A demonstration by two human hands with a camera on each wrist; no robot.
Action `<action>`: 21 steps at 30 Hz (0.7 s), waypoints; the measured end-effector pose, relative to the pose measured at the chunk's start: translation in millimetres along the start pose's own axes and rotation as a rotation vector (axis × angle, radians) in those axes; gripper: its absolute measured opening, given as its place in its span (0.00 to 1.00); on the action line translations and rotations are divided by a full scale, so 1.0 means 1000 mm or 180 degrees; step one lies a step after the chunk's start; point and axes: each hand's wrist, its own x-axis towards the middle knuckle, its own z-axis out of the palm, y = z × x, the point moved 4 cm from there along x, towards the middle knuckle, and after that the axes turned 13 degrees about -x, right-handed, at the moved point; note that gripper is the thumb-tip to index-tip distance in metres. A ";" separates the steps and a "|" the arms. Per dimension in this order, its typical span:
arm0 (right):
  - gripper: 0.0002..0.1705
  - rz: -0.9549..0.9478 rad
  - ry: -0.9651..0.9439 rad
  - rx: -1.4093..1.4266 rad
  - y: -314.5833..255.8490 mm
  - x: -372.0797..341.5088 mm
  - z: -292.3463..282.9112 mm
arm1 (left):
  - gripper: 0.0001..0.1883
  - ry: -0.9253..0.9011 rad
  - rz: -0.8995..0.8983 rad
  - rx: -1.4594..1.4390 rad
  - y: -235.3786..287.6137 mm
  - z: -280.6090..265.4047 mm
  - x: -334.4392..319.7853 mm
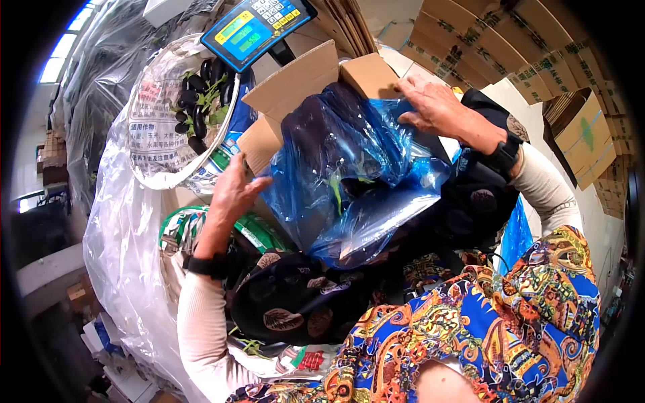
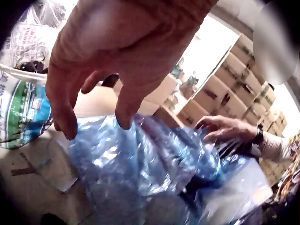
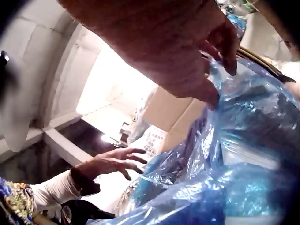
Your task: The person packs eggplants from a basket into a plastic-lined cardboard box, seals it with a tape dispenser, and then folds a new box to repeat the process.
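A blue plastic bag (image 1: 376, 228) lines an open cardboard box (image 1: 295, 80) and spreads over its near side. Dark eggplants (image 1: 329, 121) with green stems show in and through the film. My left hand (image 1: 232, 191) is at the bag's left edge, thumb and fingers spread apart; in the left wrist view its fingertips (image 2: 124, 123) are right at the film. Over the box's right side is my right hand (image 1: 437, 107), its fingers loosely bent. In the right wrist view, its thumb and fingers stand apart at the bag's upper edge (image 3: 220, 84).
A round white-rimmed basket (image 1: 138, 168) with several eggplants stands at the left, beside a blue digital scale (image 1: 259, 30). Flattened cartons (image 1: 484, 40) and an open carton (image 1: 584, 141) are at the right. Clear plastic sheeting (image 1: 121, 235) hangs at the left.
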 end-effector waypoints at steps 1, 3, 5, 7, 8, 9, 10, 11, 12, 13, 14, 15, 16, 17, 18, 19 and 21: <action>0.18 -0.0046 -0.0488 0.0074 0.005 0.002 0.010 | 0.29 -0.0144 -0.0192 0.0417 -0.010 0.007 0.003; 0.11 -0.0607 -0.0549 0.0308 0.003 -0.002 0.027 | 0.17 -0.0720 -0.0442 0.0240 -0.021 0.028 0.002; 0.11 -0.0713 -0.1282 0.1048 -0.024 -0.003 0.009 | 0.08 -0.0993 0.0201 0.0385 0.004 0.047 -0.009; 0.15 -0.1024 -0.1446 0.1952 -0.056 -0.010 -0.007 | 0.07 -0.1461 0.0330 -0.0058 0.048 0.063 -0.026; 0.13 -0.1260 -0.1756 0.1944 -0.070 -0.010 -0.017 | 0.07 -0.1688 0.0417 -0.0550 0.074 0.069 -0.035; 0.11 -0.1380 -0.1613 0.2503 -0.078 -0.009 -0.019 | 0.06 -0.1731 0.0369 -0.1102 0.090 0.074 -0.039; 0.10 -0.1494 -0.1461 0.3065 -0.082 -0.009 -0.019 | 0.05 -0.1760 0.0303 -0.1660 0.103 0.075 -0.042; 0.10 -0.1291 -0.0847 0.2844 -0.075 -0.008 -0.031 | 0.05 -0.1498 0.0490 -0.2081 0.123 0.064 -0.047; 0.12 -0.1088 -0.0229 0.2595 -0.067 -0.007 -0.047 | 0.08 -0.1107 0.0722 -0.2158 0.130 0.050 -0.048; 0.14 -0.0446 -0.0268 0.2378 -0.047 -0.010 -0.042 | 0.11 -0.0444 0.0745 -0.2089 0.128 0.037 -0.052; 0.17 -0.0251 -0.0018 0.1989 -0.027 -0.015 -0.035 | 0.14 0.0201 0.0777 -0.2002 0.122 0.025 -0.060; 0.19 -0.0068 -0.0080 0.1810 -0.003 -0.025 -0.015 | 0.17 0.0420 0.0474 -0.2557 0.107 0.022 -0.066; 0.21 0.0099 -0.0147 0.1619 0.016 -0.036 0.002 | 0.21 0.0652 0.0158 -0.3117 0.089 0.023 -0.074; 0.24 0.0244 -0.0297 0.1647 0.018 -0.048 0.003 | 0.25 0.0720 -0.0067 -0.3218 0.078 0.029 -0.084; 0.26 0.0207 -0.0340 0.1399 0.023 -0.059 0.013 | 0.27 0.0703 -0.0106 -0.3137 0.063 0.042 -0.093; 0.27 0.0167 -0.0381 0.1152 0.028 -0.070 0.022 | 0.28 0.0685 -0.0145 -0.3056 0.049 0.054 -0.102; 0.23 -0.0031 -0.0831 0.0852 0.014 -0.084 0.025 | 0.31 0.0354 -0.0130 -0.2507 0.046 0.077 -0.121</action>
